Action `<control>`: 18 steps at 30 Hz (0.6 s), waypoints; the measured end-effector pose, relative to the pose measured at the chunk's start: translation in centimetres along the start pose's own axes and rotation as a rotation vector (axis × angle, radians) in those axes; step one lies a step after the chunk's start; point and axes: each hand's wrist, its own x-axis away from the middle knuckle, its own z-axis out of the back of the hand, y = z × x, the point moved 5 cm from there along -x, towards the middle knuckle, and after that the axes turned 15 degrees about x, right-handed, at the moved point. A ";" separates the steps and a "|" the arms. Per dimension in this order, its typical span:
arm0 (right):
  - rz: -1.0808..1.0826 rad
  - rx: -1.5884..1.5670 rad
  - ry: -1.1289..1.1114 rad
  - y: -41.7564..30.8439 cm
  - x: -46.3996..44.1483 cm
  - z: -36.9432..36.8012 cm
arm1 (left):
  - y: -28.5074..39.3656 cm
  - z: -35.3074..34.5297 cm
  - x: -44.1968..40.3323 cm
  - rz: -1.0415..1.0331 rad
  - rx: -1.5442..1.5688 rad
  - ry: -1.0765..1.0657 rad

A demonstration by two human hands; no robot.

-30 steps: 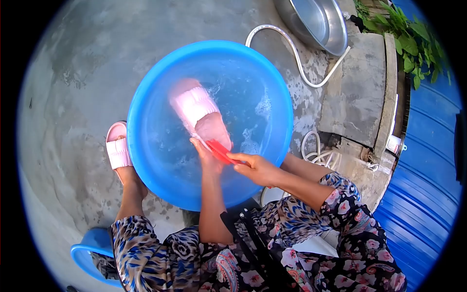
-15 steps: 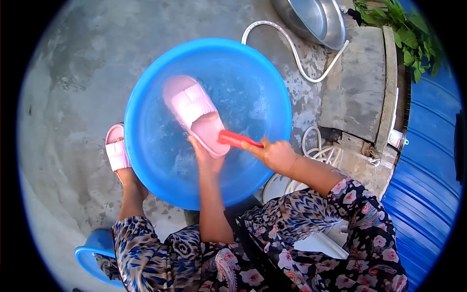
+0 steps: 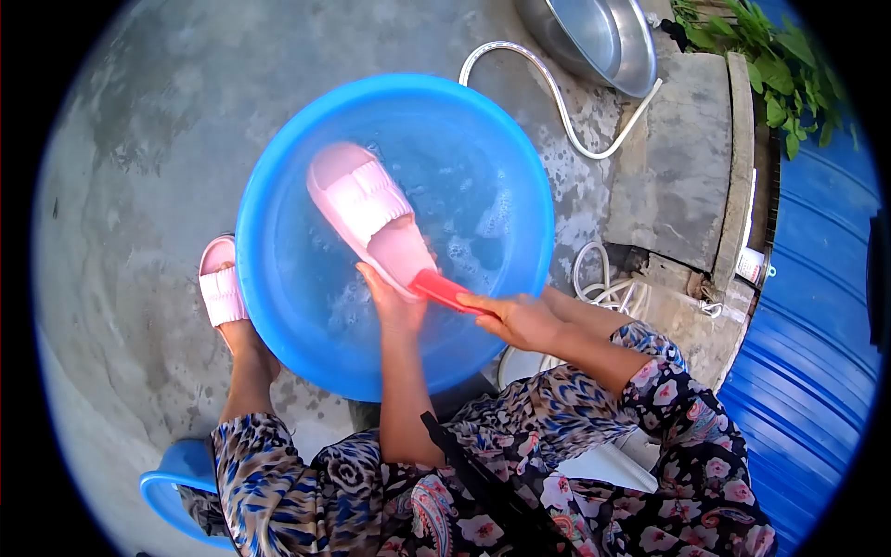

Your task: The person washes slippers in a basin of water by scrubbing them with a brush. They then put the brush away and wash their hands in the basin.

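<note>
A pink slide slipper [image 3: 385, 241] is tilted over the water in a blue plastic basin [image 3: 249, 269], its toe pointing to the upper left. My left hand [image 3: 394, 302] grips the slipper by its heel from below, the thumb along the near side. In my right hand [image 3: 520, 320] is the handle of a red brush [image 3: 445, 291]. The brush's head lies against the heel end of the footbed; its bristles are hidden. Some foam floats on the cloudy water.
At the upper right a metal basin [image 3: 603, 42] stands near a white hose [image 3: 566, 107]. More hose [image 3: 613, 295] lies coiled right of the blue basin. My foot, in a matching pink slipper [image 3: 223, 292], is at the left. A blue bucket [image 3: 167, 487] with dark cloth sits at the lower left.
The brush has slid down toward the heel's edge, and my right hand has moved slightly down with it. The slipper has shifted slightly up and left.
</note>
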 end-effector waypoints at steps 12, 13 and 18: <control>0.053 0.365 0.125 -0.2 -4.3 1.5 | 0.7 -0.7 -0.7 0.029 0.035 -0.001; 0.096 0.326 0.039 -0.4 -2.6 0.8 | 0.8 -0.4 -0.4 -0.004 0.034 -0.013; 0.124 0.442 0.024 0.4 -3.2 2.8 | 0.5 -0.2 -0.4 0.126 0.004 -0.142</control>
